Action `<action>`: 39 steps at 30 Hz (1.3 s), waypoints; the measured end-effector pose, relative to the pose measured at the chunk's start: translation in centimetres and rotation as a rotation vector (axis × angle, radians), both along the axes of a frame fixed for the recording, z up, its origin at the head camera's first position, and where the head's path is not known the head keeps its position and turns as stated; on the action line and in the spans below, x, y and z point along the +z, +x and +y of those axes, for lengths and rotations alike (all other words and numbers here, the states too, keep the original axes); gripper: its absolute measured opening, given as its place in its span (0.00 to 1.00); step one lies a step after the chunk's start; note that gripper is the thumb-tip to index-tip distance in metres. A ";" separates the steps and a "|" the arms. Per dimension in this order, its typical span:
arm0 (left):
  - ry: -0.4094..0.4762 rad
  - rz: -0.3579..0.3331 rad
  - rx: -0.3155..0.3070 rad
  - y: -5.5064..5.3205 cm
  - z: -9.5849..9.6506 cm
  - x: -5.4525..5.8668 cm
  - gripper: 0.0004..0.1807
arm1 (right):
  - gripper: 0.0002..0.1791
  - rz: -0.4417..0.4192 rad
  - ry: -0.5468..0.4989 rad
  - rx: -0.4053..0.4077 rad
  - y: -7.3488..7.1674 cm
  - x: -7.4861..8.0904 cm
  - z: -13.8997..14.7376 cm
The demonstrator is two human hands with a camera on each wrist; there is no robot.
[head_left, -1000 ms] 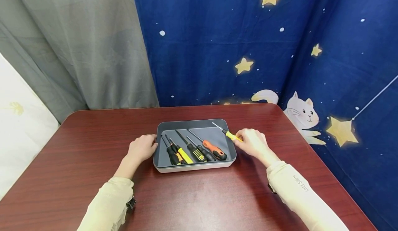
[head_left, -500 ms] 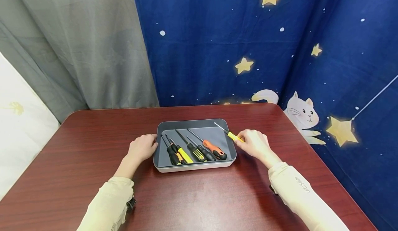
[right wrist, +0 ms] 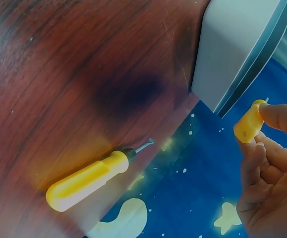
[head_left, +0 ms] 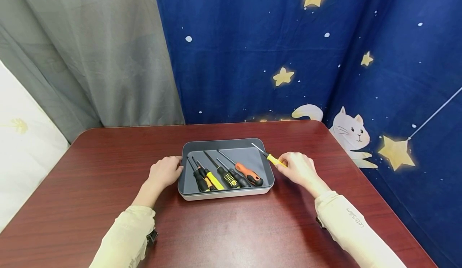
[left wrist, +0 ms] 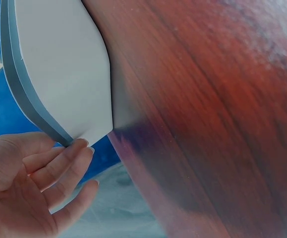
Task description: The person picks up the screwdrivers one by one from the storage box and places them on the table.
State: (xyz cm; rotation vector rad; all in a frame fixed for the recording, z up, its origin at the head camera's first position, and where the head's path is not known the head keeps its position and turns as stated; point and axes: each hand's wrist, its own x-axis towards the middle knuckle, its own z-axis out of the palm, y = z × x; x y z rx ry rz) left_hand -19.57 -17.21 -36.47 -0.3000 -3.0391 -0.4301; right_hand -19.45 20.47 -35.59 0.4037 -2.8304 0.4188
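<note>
My left hand (head_left: 165,171) holds the left rim of a shallow rectangular tray (head_left: 225,195), grey inside and white outside. In the left wrist view, the fingertips (left wrist: 79,143) meet the tray's corner. My right hand (head_left: 296,167), by the right rim, pinches a screwdriver by its yellow handle (head_left: 276,161). Its thin shaft slants up over the tray's back right corner. Inside the tray lie several screwdrivers, among them an orange-and-black one (head_left: 249,173) and a black one with yellow dots (head_left: 228,177). In the right wrist view, another yellow-handled screwdriver (right wrist: 86,182) lies on the table.
The tray stands on a reddish-brown wooden table (head_left: 231,228), toward its back edge. Behind hang a grey curtain (head_left: 108,59) and a blue curtain with stars (head_left: 245,51). A white cloth (head_left: 25,139) is at the left.
My right hand has shifted slightly right and down with the yellow screwdriver, its tip moving toward the tray's back right corner. The left hand and tray have stayed put.
</note>
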 end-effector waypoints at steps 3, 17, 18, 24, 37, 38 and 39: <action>0.001 0.001 0.001 0.0 0.0 0.0 0.16 | 0.06 0.006 -0.001 -0.003 0.1 0.1 0.2; -0.008 -0.003 0.005 0.0 -0.1 0.0 0.17 | 0.05 0.023 -0.006 -0.009 0.5 0.3 1.4; -0.007 -0.004 0.006 0.0 -0.1 0.0 0.17 | 0.05 0.024 -0.006 -0.010 0.5 0.2 1.5; -0.006 -0.006 0.005 0.0 -0.1 0.1 0.17 | 0.05 0.022 -0.007 -0.017 0.5 0.2 1.9; -0.004 -0.004 0.005 0.0 0.0 0.0 0.17 | 0.06 0.024 -0.008 -0.022 0.8 0.0 2.6; -0.004 -0.002 0.005 0.0 0.0 0.0 0.17 | 0.06 0.022 -0.009 -0.022 0.9 0.0 2.6; -0.004 -0.001 0.005 0.0 0.0 0.0 0.17 | 0.06 0.020 -0.008 -0.024 0.9 0.0 2.7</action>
